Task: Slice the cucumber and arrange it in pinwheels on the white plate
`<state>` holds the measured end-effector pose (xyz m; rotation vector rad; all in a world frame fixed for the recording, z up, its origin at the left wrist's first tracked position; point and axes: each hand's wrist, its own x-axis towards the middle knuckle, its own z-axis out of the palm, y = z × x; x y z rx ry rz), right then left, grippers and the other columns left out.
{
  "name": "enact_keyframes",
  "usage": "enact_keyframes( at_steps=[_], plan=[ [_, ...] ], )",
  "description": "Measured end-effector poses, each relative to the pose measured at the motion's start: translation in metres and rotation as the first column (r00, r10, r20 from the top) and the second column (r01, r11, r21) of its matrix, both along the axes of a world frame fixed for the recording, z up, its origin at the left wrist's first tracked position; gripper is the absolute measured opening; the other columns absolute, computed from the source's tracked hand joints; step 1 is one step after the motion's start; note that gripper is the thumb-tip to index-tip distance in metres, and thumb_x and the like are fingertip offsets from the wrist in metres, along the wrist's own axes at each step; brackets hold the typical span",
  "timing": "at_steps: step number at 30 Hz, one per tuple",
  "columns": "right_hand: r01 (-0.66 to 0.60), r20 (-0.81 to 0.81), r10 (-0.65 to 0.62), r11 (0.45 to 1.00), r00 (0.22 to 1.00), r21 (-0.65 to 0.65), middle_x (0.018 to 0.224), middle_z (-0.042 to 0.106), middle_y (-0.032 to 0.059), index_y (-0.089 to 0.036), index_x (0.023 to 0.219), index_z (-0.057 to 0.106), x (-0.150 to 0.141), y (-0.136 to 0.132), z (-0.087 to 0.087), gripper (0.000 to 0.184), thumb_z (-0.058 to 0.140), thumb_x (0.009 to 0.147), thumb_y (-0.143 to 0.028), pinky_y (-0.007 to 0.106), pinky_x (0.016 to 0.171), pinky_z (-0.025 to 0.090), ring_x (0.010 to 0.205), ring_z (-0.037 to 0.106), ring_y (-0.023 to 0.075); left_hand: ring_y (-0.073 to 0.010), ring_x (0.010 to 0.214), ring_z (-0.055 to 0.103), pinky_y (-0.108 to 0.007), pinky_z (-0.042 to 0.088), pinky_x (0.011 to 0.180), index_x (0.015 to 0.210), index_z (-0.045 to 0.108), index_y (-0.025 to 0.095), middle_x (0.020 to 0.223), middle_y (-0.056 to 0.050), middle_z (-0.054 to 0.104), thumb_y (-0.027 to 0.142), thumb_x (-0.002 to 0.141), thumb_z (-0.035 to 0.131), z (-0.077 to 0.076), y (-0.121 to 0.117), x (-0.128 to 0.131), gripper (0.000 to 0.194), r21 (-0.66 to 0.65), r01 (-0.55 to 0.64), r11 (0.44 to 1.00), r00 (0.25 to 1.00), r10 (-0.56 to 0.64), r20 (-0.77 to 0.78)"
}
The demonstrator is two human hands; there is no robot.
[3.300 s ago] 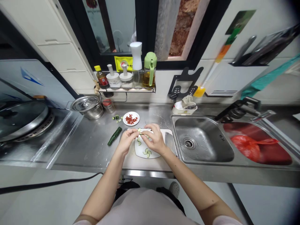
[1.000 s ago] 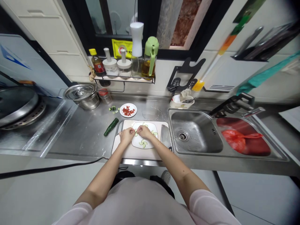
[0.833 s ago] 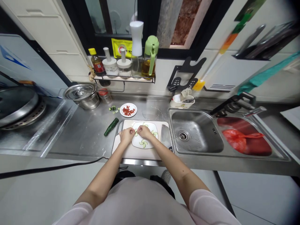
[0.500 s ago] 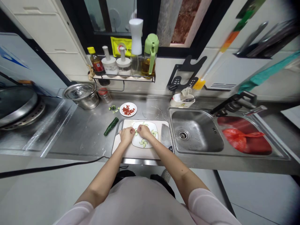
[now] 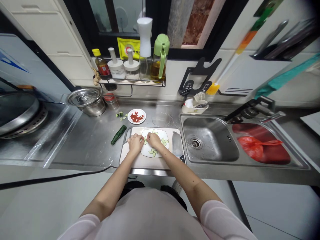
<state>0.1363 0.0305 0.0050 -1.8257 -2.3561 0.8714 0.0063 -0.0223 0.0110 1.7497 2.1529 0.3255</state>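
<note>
A white square plate [image 5: 160,154] lies on a cutting board [image 5: 136,164], with thin cucumber slices [image 5: 153,152] set in curved pinwheel clusters near its sides. My left hand [image 5: 135,143] is over the plate's left edge, fingertips pinched beside the left cluster of slices. My right hand [image 5: 154,141] reaches over the plate from the other side, its fingers curled together close to the same cluster. Whatever is between the fingers of either hand is too small to tell. A kitchen knife [image 5: 177,145] with a black handle rests on the board's right side.
Left of the board lies a piece of cucumber [image 5: 118,134]. Behind are a small plate [image 5: 130,116] of chopped red pieces and some cucumber scraps [image 5: 121,115]. A lidded steel pot [image 5: 93,108] stands at back left; the double sink [image 5: 212,160] is to the right.
Both hands stay over the left part of the plate, with only slight finger movement. The view has shifted very slightly.
</note>
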Motion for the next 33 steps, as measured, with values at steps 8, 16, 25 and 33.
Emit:
enact_keyframes(
  at_steps=[8, 16, 25, 33],
  plan=[
    [0.001, 0.016, -0.001, 1.0, 1.0, -0.007, 0.099, 0.069, 0.0079, -0.02, 0.098, 0.064, 0.0, -0.002, 0.004, 0.013, 0.054, 0.089, -0.023, 0.024, 0.066, 0.035, 0.09, 0.061, 0.0183, -0.0278, 0.107, 0.054, -0.041, 0.033, 0.09, 0.089, 0.072, 0.025, 0.105, -0.008, 0.067, 0.033, 0.085, 0.054, 0.004, 0.004, 0.001, 0.02, -0.051, 0.005, 0.999, 1.0, -0.004, 0.017],
    [0.029, 0.053, -0.027, 0.999, 0.998, -0.042, 0.103, 0.069, 0.0066, -0.022, 0.099, 0.063, 0.0, -0.004, 0.011, 0.013, 0.056, 0.088, -0.025, 0.024, 0.068, 0.036, 0.092, 0.061, 0.0184, -0.0258, 0.103, 0.057, -0.038, 0.035, 0.089, 0.087, 0.072, 0.026, 0.101, -0.006, 0.069, 0.033, 0.081, 0.059, 0.004, 0.011, -0.001, 0.016, -0.109, -0.023, 0.994, 0.998, 0.03, 0.063],
    [0.041, 0.074, -0.038, 0.998, 0.997, -0.04, 0.102, 0.069, 0.0056, -0.023, 0.099, 0.061, 0.001, -0.006, 0.015, 0.013, 0.057, 0.089, -0.029, 0.025, 0.068, 0.036, 0.093, 0.061, 0.019, -0.022, 0.093, 0.063, -0.036, 0.036, 0.088, 0.082, 0.07, 0.026, 0.089, -0.001, 0.074, 0.034, 0.073, 0.066, 0.011, 0.021, -0.002, 0.012, -0.218, -0.082, 0.972, 0.988, 0.108, 0.11],
    [0.044, 0.095, -0.04, 0.998, 0.995, -0.05, 0.1, 0.069, 0.0053, -0.024, 0.096, 0.06, 0.004, -0.015, 0.014, 0.011, 0.057, 0.09, -0.032, 0.026, 0.069, 0.036, 0.094, 0.062, 0.0202, -0.0232, 0.096, 0.063, -0.037, 0.036, 0.088, 0.081, 0.071, 0.026, 0.089, -0.002, 0.074, 0.033, 0.073, 0.066, 0.011, 0.022, -0.001, 0.012, -0.222, -0.082, 0.972, 0.99, 0.106, 0.097]
  ],
)
